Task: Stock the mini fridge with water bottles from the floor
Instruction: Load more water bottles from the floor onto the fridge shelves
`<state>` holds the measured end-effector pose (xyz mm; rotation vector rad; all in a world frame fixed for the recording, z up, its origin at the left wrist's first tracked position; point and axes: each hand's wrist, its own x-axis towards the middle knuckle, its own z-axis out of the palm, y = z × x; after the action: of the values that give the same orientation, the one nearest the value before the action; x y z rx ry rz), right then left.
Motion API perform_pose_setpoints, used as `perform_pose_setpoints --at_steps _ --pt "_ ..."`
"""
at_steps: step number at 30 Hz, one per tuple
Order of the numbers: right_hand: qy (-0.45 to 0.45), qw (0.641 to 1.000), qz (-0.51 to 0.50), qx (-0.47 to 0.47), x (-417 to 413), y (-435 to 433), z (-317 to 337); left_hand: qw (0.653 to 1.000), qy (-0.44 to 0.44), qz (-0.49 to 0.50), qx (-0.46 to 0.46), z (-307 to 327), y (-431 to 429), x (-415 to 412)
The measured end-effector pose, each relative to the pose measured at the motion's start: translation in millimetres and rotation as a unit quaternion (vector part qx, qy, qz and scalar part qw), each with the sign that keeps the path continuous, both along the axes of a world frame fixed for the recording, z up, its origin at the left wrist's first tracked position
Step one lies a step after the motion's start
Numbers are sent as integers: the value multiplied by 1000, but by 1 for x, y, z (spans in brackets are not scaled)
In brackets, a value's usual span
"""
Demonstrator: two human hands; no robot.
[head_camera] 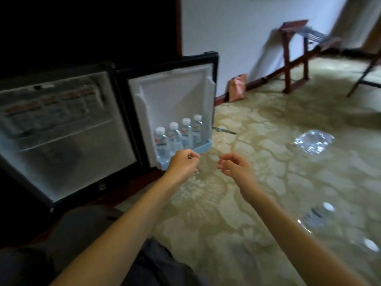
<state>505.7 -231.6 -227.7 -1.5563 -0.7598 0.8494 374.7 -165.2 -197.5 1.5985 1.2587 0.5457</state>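
We have both hands out over the patterned beige carpet (237,234), and both are empty. Our left hand (182,164) has its fingers loosely curled just in front of the pale-blue plastic door shelf (203,148). Our right hand (237,168) hangs relaxed at three o'clock from the left one.

The black mini fridge with a white lining (68,153) stands open at nine o'clock. Four clear plastic water bottles with white caps (179,137) stand upright in a row on the door shelf, which looks full. More bottles seem to lie on the upper shelf inside, though blur hides the detail. The loose floor bottles (317,217) wait at four o'clock, near the frame's edge. A crumpled clear plastic wrap (313,144) lies at two o'clock.

We judge three risks from here:
- The floor bottles sit well off to our right, so a twisting reach could knock them and send them rolling over the carpet.
- Squeezing a fifth bottle into the door row could push one over the low rail.
- Bottles laid on their sides inside may roll out when the door is moved.
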Motion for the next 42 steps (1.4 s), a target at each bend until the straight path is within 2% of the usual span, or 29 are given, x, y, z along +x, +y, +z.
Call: perform_pose_setpoints --at_steps 8,11,13,15,18,21,23,27,32,35,38,42 --pt "14 981 -169 -94 95 -141 -82 986 42 -138 -88 -71 -113 124" --pt "-45 955 -235 -174 128 -198 -119 971 73 -201 -105 -91 -163 157" --pt "-79 920 -287 -254 154 -249 -148 954 98 -258 -120 -104 -208 186" --pt "-143 896 -282 -311 159 -268 -160 946 107 -282 -119 -108 -223 193" --pt "-223 869 -295 -329 169 -285 -167 931 120 -321 -121 -114 -245 207" --pt "-226 835 -281 -416 190 -316 -186 908 144 -371 -131 -119 -283 221" --pt "-219 826 -248 -457 200 -329 -197 900 145 -388 -136 -120 -296 223" --pt "-235 820 -205 -479 215 -338 -207 896 153 -395 -130 -122 -300 221" --pt "-281 791 -184 -511 233 -336 -201 900 200 -372 -106 -130 -290 207" --pt "-302 794 -128 -511 230 -331 -202 891 234 -383 -68 -134 -284 198" --pt "-290 818 -82 -491 218 -327 -202 887 243 -390 -47 -134 -279 193" --pt "-257 842 -85 -466 199 -326 -203 891 243 -382 -36 -133 -272 183"
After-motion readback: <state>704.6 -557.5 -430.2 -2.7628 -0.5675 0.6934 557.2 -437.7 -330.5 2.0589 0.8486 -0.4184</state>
